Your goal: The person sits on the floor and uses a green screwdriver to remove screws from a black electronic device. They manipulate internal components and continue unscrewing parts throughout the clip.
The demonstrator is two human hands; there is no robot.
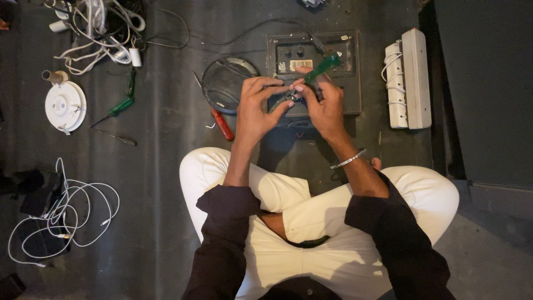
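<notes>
I sit cross-legged on a dark floor in white trousers. My right hand grips a green-handled screwdriver, its handle pointing up and to the right. My left hand pinches a small dark part between its fingertips, and the screwdriver's tip meets this part. Both hands hover over a black rectangular device panel with knobs, lying on the floor. A metal bracelet circles my right wrist.
A round black disc and a red-handled screwdriver lie left of the panel. Another green screwdriver, a white round fitting, tangled white cables and a white cord lie at left. A white power strip lies at right.
</notes>
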